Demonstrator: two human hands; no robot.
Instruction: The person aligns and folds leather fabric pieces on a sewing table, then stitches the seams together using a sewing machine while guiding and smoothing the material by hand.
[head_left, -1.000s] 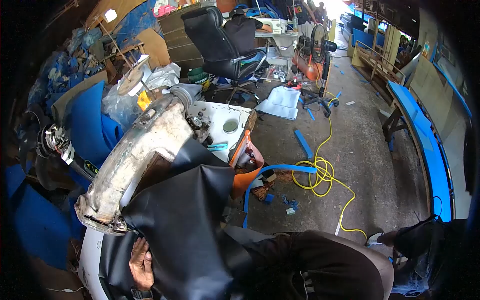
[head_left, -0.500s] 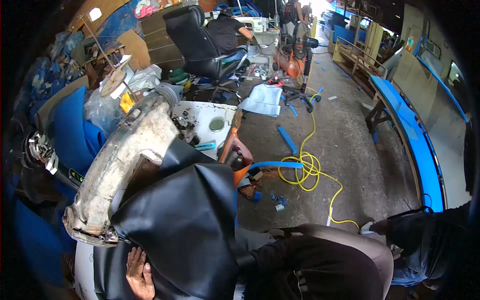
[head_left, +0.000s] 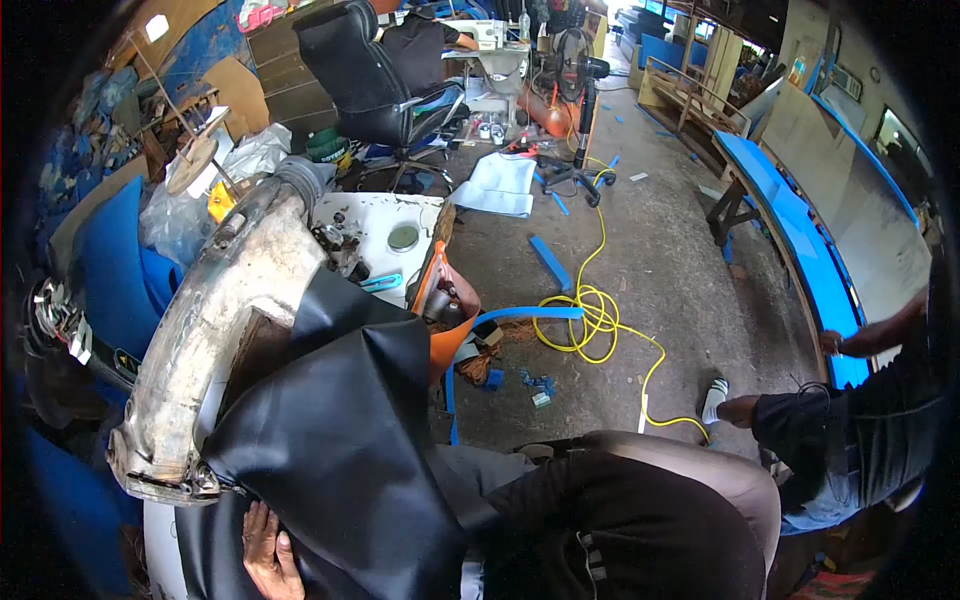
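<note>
A sheet of smooth black vinyl-like material (head_left: 340, 440) drapes under and in front of a worn, stained white sewing machine (head_left: 215, 330). My left hand (head_left: 270, 560) rests on this material just below the machine's needle end, fingers stretched out and lying flat, thumb apart. My right hand is out of sight; the dark sleeve (head_left: 550, 490) on that side runs toward the folded material. Behind the sheet, the white machine table (head_left: 345, 210) carries small metal parts (head_left: 340, 240) and a turquoise cutter (head_left: 381, 283).
An orange pouch (head_left: 445, 335) with spools hangs at the table's edge. A yellow cord (head_left: 600, 320) coils on the floor near blue strips (head_left: 550, 262). At the right, a person (head_left: 850, 420) reaches to a long blue-topped bench (head_left: 790, 240). Another person (head_left: 415, 50) sits at the back.
The view has shifted, so the machine and sheet sit farther left. My left hand stays flat on the material. The person at the right now has an arm stretched to the blue bench.
</note>
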